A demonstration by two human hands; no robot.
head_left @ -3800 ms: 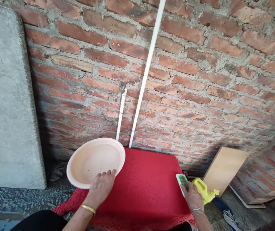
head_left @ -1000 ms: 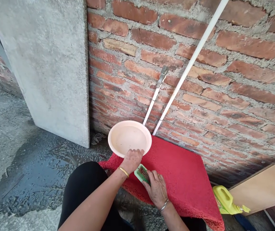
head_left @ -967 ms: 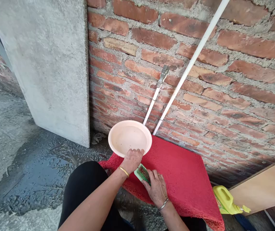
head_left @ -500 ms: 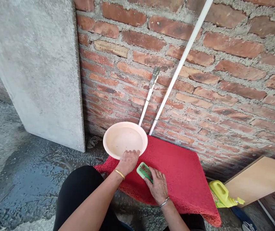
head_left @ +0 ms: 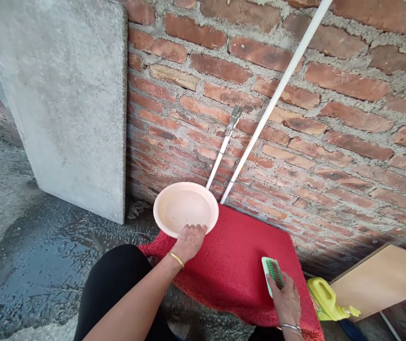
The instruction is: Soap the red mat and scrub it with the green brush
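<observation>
A pale pink plastic basin (head_left: 184, 199) sits at the left end of a red cloth (head_left: 234, 255), tilted a little toward me. My left hand (head_left: 189, 242) grips the basin's near rim, fingers curled over the edge; a gold bangle circles that wrist. Over the right part of the cloth, my right hand (head_left: 288, 298) is closed around a green scrubbing brush (head_left: 273, 272), its bristles turned up and to the side. The brush appears just above the cloth, though I cannot tell if it touches. A silver bangle is on that wrist.
A brick wall (head_left: 224, 61) with white pipes (head_left: 277, 94) rises behind the cloth. On the left a grey slab (head_left: 71, 109) leans over wet concrete floor (head_left: 64, 232). A yellow jug (head_left: 325, 300) and a wooden board (head_left: 380, 279) stand at the right.
My right hand has carried the brush rightward across the cloth, away from the basin, and turned it more upright. The left hand stays on the basin rim.
</observation>
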